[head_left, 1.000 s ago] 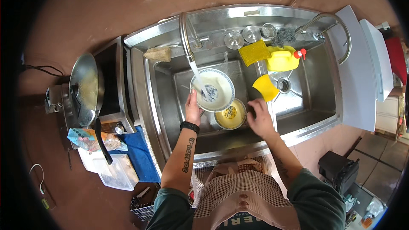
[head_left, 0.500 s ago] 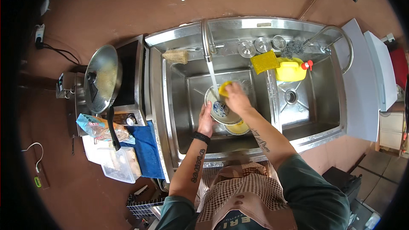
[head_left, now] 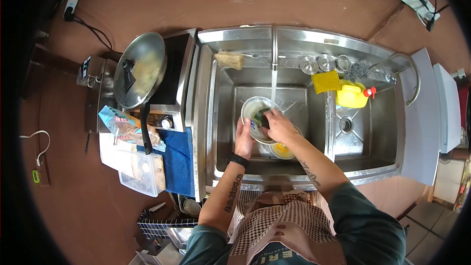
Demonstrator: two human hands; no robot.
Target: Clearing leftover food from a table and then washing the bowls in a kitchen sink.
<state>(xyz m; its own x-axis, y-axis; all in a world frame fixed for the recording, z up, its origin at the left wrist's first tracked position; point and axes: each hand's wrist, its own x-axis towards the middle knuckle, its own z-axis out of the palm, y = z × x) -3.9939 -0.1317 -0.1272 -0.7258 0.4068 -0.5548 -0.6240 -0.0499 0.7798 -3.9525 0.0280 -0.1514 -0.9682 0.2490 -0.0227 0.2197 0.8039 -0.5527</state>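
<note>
Under the running faucet [head_left: 274,51], in the left sink basin, my left hand [head_left: 244,140] grips a white bowl [head_left: 249,108] with a blue pattern by its near left rim. The bowl is tilted, and the water stream falls at its right side. My right hand [head_left: 280,126] is closed on a sponge [head_left: 263,116], pressed against the bowl's inside; its dark green face shows. Below and to the right, partly hidden by the bowl and my right hand, sits a second bowl [head_left: 283,152] with something yellow in it.
A yellow scouring pad [head_left: 326,82] lies on the divider beside a yellow jug [head_left: 351,94] with a red cap. Glasses [head_left: 326,63] and steel wool [head_left: 356,72] line the back ledge. At left, a frying pan [head_left: 147,71] rests on the stove, its handle pointing toward me.
The sponge has gone from the bowl's far rim down into its inside, showing dark green instead of yellow. My left hand still holds the bowl. The whole view has shifted.
</note>
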